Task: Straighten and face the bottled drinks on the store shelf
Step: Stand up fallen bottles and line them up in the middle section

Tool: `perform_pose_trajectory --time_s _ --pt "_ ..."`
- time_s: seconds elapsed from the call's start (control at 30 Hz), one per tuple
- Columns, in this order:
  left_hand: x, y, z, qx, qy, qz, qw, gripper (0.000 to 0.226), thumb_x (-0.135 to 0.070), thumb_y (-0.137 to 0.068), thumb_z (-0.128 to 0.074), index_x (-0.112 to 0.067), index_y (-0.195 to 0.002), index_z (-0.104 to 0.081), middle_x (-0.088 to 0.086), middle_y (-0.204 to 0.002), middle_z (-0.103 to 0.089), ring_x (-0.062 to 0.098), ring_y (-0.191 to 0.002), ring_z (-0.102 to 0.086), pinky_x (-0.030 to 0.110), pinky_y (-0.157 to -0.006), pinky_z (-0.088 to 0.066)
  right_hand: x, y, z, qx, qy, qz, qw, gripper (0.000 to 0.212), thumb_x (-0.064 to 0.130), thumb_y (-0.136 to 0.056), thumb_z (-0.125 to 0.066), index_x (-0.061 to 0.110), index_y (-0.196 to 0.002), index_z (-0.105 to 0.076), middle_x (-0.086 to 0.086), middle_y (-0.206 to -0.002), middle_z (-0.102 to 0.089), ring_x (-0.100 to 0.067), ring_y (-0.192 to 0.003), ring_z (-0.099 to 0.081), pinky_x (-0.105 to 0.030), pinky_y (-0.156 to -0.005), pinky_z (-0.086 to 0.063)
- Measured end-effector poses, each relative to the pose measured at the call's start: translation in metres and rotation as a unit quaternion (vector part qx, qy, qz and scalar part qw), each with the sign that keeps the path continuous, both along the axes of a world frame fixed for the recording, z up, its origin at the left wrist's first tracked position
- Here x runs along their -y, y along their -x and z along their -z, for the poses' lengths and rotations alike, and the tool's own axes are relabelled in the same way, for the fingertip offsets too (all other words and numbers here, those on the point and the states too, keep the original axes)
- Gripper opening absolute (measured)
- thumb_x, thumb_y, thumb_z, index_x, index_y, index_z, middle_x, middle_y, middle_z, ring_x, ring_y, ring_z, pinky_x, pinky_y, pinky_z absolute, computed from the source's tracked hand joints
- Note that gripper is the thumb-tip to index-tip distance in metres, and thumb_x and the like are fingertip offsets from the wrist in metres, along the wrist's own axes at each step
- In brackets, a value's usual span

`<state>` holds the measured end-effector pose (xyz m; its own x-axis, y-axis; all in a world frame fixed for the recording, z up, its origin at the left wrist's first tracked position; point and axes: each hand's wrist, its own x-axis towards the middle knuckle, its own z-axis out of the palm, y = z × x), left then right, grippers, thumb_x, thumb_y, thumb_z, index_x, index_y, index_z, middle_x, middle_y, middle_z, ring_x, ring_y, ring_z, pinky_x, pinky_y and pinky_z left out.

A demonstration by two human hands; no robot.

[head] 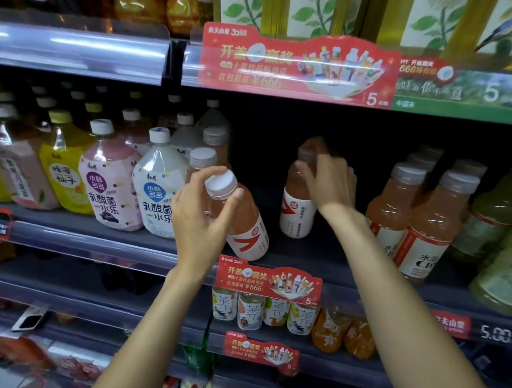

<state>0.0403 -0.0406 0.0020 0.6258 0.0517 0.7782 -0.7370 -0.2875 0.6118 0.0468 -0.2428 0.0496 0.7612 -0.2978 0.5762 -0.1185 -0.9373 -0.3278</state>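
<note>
The left hand is nearest to me: its fingers and thumb curl around the neck of a pink bottle, just below the white cap, so it grips this bottle firmly. The bottle leans; its long axis runs from the cap, up beside the fingers, down and to the right to the base, which seems to rest on the shelf edge, and the red mark of the label looks toward the aisle. Farther in, the right hand reaches deeper and wraps the shoulder of a second pink bottle; the fingertips are hidden behind it, so I cannot tell how tightly they close. This bottle stands almost upright, cap hidden under the fingers, label turned partly left. I think the risk is here: the leaning bottle may slip off the front edge if the grip loosens, or the right wrist may push the neighbouring bottles beside it.
</note>
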Motion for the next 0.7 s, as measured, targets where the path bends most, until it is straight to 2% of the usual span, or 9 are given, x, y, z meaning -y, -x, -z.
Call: perform_pose_trajectory --time_s 0.07,0.17,0.23,0.3,0.33,0.4,0.47,0.6,0.7 --pt "-0.001 0.001 0.002 0.000 0.012 0.002 1.000 0.027 -0.046 -0.088 -0.058 -0.035 -0.110 -0.051 -0.025 -0.104 -0.056 0.016 -0.092 -0.058 0.053 -0.080 -0.047 0.009 0.002 -0.003 -0.005 -0.021 -0.001 1.000 0.036 0.033 -0.097 -0.049 0.013 -0.127 -0.047 -0.020 -0.114 -0.058 -0.040 -0.101 -0.059 -0.034 -0.072 -0.039" --pt "-0.003 0.003 0.009 -0.015 0.039 0.014 0.999 0.033 -0.041 -0.087 -0.060 -0.028 -0.116 -0.052 -0.017 -0.112 -0.057 0.012 -0.104 -0.057 0.047 -0.088 -0.048 0.008 0.007 0.000 -0.039 -0.042 0.001 0.998 0.043 0.033 -0.097 -0.048 0.011 -0.133 -0.043 -0.022 -0.130 -0.048 -0.041 -0.114 -0.051 -0.040 -0.086 -0.043" --pt "-0.005 0.003 0.013 -0.030 0.052 0.018 0.998 0.039 -0.039 -0.086 -0.062 -0.021 -0.120 -0.053 -0.010 -0.118 -0.059 0.010 -0.111 -0.056 0.042 -0.093 -0.048 0.001 0.013 0.010 0.042 0.009 -0.021 0.999 0.039 0.026 -0.096 -0.050 0.008 -0.131 -0.048 -0.020 -0.133 -0.045 -0.038 -0.116 -0.047 -0.043 -0.089 -0.044" --pt "-0.007 0.003 0.016 -0.035 0.061 0.018 0.997 0.043 -0.035 -0.086 -0.064 -0.014 -0.122 -0.055 -0.002 -0.122 -0.060 0.010 -0.115 -0.055 0.038 -0.096 -0.047 -0.012 0.017 0.019 0.171 0.071 -0.116 0.976 0.030 0.016 -0.093 -0.053 0.007 -0.121 -0.058 -0.015 -0.121 -0.056 -0.032 -0.109 -0.052 -0.042 -0.089 -0.046" --pt "-0.009 0.004 0.018 -0.035 0.064 0.016 0.997 0.044 -0.034 -0.086 -0.064 -0.011 -0.123 -0.055 0.000 -0.123 -0.060 0.012 -0.116 -0.055 0.037 -0.097 -0.047 -0.019 0.015 0.022 0.200 0.091 -0.168 0.961 0.028 0.011 -0.091 -0.053 0.008 -0.119 -0.060 -0.012 -0.119 -0.060 -0.029 -0.109 -0.053 -0.039 -0.092 -0.045" --pt "-0.011 0.007 0.020 -0.031 0.069 0.014 0.997 0.046 -0.033 -0.087 -0.064 -0.006 -0.124 -0.056 0.004 -0.123 -0.061 0.014 -0.117 -0.056 0.036 -0.098 -0.047 -0.033 0.001 0.020 0.184 0.105 -0.260 0.942 0.034 0.005 -0.090 -0.053 0.009 -0.123 -0.060 -0.007 -0.124 -0.060 -0.024 -0.116 -0.051 -0.037 -0.098 -0.042" --pt "-0.014 0.011 0.023 -0.031 0.076 0.010 0.997 0.046 -0.032 -0.087 -0.065 -0.006 -0.124 -0.056 0.004 -0.123 -0.061 0.014 -0.117 -0.056 0.036 -0.098 -0.047 -0.050 -0.018 0.011 0.125 0.111 -0.309 0.936 0.045 0.003 -0.089 -0.050 0.012 -0.134 -0.051 -0.005 -0.136 -0.053 -0.023 -0.125 -0.045 -0.040 -0.102 -0.040" --pt "-0.016 0.014 0.023 -0.049 0.089 0.013 0.995 0.044 -0.032 -0.086 -0.066 -0.012 -0.123 -0.055 0.002 -0.121 -0.062 0.013 -0.115 -0.057 0.040 -0.097 -0.047 -0.070 -0.047 -0.007 0.014 0.114 -0.306 0.945 0.068 0.001 -0.088 -0.048 0.022 -0.149 -0.025 0.001 -0.154 -0.029 -0.019 -0.142 -0.022 -0.039 -0.114 -0.027" --pt "-0.017 0.015 0.022 -0.047 0.086 0.018 0.995 0.043 -0.034 -0.086 -0.067 -0.015 -0.122 -0.055 0.000 -0.121 -0.062 0.014 -0.115 -0.057 0.040 -0.096 -0.048 -0.067 -0.048 -0.001 0.002 0.124 -0.266 0.956 0.067 0.006 -0.087 -0.049 0.020 -0.148 -0.027 -0.004 -0.147 -0.040 -0.028 -0.135 -0.032 -0.044 -0.109 -0.031"
